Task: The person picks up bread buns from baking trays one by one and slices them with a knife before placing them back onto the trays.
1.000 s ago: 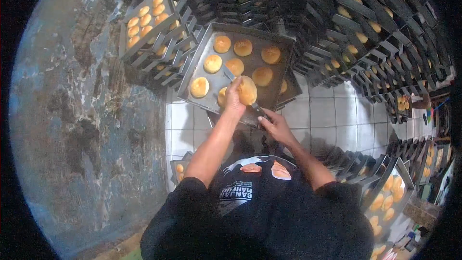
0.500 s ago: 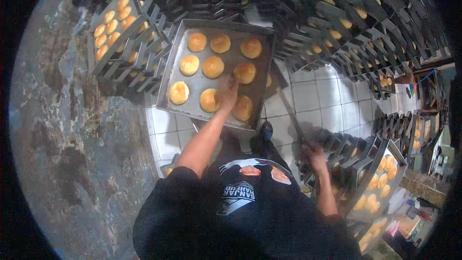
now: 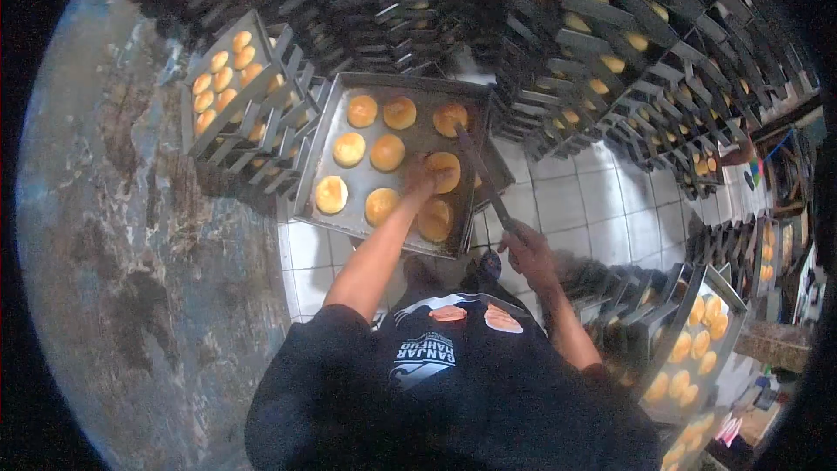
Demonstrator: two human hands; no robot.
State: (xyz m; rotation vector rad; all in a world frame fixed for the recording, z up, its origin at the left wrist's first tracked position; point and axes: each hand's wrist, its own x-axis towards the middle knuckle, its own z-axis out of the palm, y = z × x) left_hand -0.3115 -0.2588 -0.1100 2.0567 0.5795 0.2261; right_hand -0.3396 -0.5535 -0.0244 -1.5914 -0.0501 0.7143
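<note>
A square metal baking tray (image 3: 358,185) carries several round golden buns in rows, in front of my body. My left hand (image 3: 425,178) reaches over the tray, its fingers closed against the side of a bun (image 3: 445,172) in the right-hand row. In my right hand (image 3: 528,253), beyond the tray's lower right corner, is the handle of a long, dark, flat-bladed tool (image 3: 488,181). Its blade slants up across the tray's right rim, and the tip overlaps the top right bun (image 3: 451,119). Another tray edge shows beneath the loaded tray.
Stacked trays of buns (image 3: 228,78) stand at the left beside a worn, stained surface (image 3: 148,296). Tall stacks of trays (image 3: 610,61) rise at the back and right. More bun trays (image 3: 693,349) are at the lower right. White tiles (image 3: 593,201) cover the floor.
My right hand has swung the flat tool up and left, from beside the tray to over its right side. My left hand stays at the right-hand row; the whole view has shifted slightly.
</note>
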